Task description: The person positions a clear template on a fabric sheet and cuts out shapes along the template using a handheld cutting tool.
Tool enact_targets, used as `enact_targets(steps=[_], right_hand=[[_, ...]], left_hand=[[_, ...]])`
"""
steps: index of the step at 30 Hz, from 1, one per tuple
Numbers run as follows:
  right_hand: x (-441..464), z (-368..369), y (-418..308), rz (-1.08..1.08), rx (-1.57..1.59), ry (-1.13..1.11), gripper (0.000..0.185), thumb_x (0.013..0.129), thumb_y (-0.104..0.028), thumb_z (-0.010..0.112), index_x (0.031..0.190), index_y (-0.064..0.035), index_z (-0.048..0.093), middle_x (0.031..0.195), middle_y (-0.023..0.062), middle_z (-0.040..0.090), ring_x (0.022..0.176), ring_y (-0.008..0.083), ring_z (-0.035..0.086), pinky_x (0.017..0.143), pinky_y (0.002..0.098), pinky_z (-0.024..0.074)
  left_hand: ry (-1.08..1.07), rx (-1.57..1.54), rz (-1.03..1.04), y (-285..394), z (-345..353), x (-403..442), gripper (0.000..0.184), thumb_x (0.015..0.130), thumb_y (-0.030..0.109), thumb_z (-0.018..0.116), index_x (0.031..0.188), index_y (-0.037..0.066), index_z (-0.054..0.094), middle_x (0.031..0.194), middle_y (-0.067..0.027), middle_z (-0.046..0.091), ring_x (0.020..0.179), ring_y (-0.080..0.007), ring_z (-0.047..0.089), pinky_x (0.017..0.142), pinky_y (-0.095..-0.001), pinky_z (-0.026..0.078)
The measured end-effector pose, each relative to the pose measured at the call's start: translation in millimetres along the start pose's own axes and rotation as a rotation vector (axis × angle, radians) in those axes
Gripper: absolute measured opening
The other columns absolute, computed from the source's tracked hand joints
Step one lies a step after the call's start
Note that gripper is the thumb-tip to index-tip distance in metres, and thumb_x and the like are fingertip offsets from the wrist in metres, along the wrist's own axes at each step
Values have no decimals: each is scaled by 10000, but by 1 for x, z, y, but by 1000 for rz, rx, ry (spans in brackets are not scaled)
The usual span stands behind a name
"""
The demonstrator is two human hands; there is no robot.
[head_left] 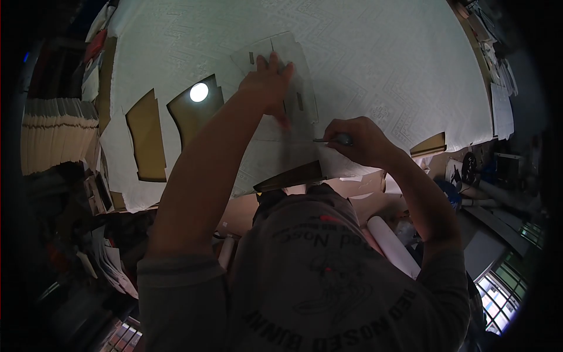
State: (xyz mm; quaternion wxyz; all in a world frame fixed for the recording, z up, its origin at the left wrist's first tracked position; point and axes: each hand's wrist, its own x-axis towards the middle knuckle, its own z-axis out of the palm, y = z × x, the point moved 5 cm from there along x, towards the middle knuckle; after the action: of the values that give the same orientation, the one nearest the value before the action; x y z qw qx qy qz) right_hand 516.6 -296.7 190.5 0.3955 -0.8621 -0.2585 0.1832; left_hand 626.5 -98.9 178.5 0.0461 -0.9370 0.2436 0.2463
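Note:
My left hand [270, 85] lies with its fingers spread on a clear, stiff template [306, 73] with small dark slots in it. The template rests flat on a white, patterned sheet [375, 47] that covers the table. To the lower right of the template, my right hand [366, 141] is closed around a small tool with a rounded grey handle [343, 139]. Its thin tip points left, close to the template's lower edge. I cannot tell whether it is a knife or an awl, nor whether the tip touches the sheet.
Angular cut-outs in the sheet show brown board [146, 138] at the left. A bright round spot [199, 92] sits over another opening. Stacked papers [58, 135] stand at the far left. A white roll [393, 246] leans below the table's front edge.

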Motion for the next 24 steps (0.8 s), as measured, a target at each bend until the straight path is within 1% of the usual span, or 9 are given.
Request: enact_targets(steps=[8,9,11,15,17,18,20,22,24], right_hand=[[0,7,1,-53,4,9,150,891,-61,791,1007,-75,696,939,85,761,863,306,751,753,390,576],[0,7,-1,-52,6,8,150,891,-61,791,1007,-75,697,939,85,761,863,306,751,753,390,576],[2,5,-8,-23,-91,-30,139,894,-45,782,997,-76,694,932,90,759,845,317,749,744,395,578],[3,10,-5,14,-127,-47,116,900,-54,773,979,-74,691,929,92,760,840,321,753,738,398,584],[-2,17,3,-125,-4,67,95,911,-74,763,976,-73,695,938,93,761,849,322,757,739,402,590],[0,26,6,-133,3,68,95,911,-74,763,976,-73,695,938,93,761,849,322,757,739,402,590],[7,44,4,-138,116,157,102,893,-81,766,973,-77,703,953,92,765,864,320,760,748,405,596],[39,85,-17,-206,121,282,135,867,-57,768,983,-77,704,936,97,757,847,324,755,740,415,594],[83,129,-48,-294,116,414,129,880,-100,722,996,-81,670,911,120,744,841,338,741,718,450,573]], left_hand=[[6,11,0,0,0,0,1480,503,526,1031,1675,135,218,1737,-259,136,1578,-508,204,1189,-537,445],[2,14,-2,0,0,0,1477,507,525,1031,1676,135,216,1738,-258,135,1580,-508,199,1191,-536,444],[-6,17,-5,0,-1,0,1475,510,524,1030,1676,136,215,1738,-257,135,1582,-507,195,1193,-536,443],[-8,11,-5,-1,1,1,1478,512,530,1029,1678,139,210,1737,-262,134,1583,-510,191,1194,-538,437],[-8,18,-11,-1,1,2,1481,511,534,1028,1679,139,208,1736,-265,131,1583,-512,191,1195,-540,434],[-8,17,-9,0,0,2,1486,508,540,1027,1678,136,205,1735,-271,127,1582,-513,191,1195,-544,432],[-15,28,-8,0,0,1,1491,506,547,1027,1677,133,202,1733,-276,123,1582,-515,190,1195,-548,429],[-19,43,-5,2,0,2,1489,512,557,1023,1674,126,196,1730,-287,114,1583,-520,180,1199,-556,421],[-25,46,10,3,-1,1,1489,514,563,1020,1673,123,194,1728,-293,113,1583,-523,175,1201,-560,418]])
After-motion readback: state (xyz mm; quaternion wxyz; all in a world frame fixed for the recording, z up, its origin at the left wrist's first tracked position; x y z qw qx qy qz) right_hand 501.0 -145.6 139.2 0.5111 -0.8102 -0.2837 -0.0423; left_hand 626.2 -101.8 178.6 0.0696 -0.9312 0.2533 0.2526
